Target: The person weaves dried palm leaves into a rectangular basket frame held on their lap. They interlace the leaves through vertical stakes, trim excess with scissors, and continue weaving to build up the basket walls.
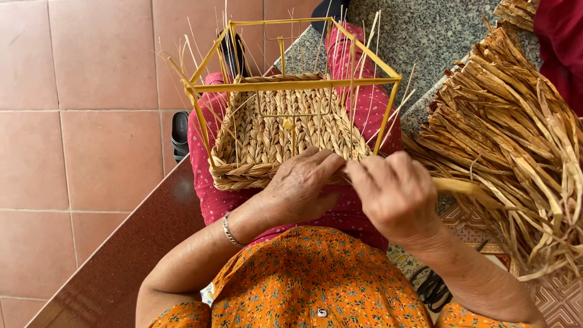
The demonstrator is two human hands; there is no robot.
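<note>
— So, where is the basket (279, 130) sitting?

— On the person's lap, over the pink dotted trousers (212, 200). It is a half-woven rectangular basket of braided straw, built inside a yellow wire frame (297, 84) that rises well above the finished rows. Thin pale stakes stick up along its sides.

— And the hands?

— Both are at the basket's near edge. The left hand (300, 185) rests on the near rim, its fingers curled down over the braided border and pressing on it. The right hand (395, 194) is just beside it, touching at the fingertips, and is closed on a straw strand (455, 185) that runs off to the right.

— Where does that strand lead?

— Toward a big bundle of dried straw (504, 140) lying on the right, just beside the lap. Whether the strand joins the bundle I cannot tell; it passes into the mass of leaves.

— Anything else around?

— A silver bracelet (228, 229) on the left wrist, and an orange flowered blouse (316, 279) at the bottom edge of the view. Dark sandals (180, 135) show beyond the knees, on a floor of reddish tiles (79, 121). A dark polished ledge (121, 261) runs slantwise under the left forearm, and speckled grey stone (425, 30) lies past the basket's far edge.
</note>
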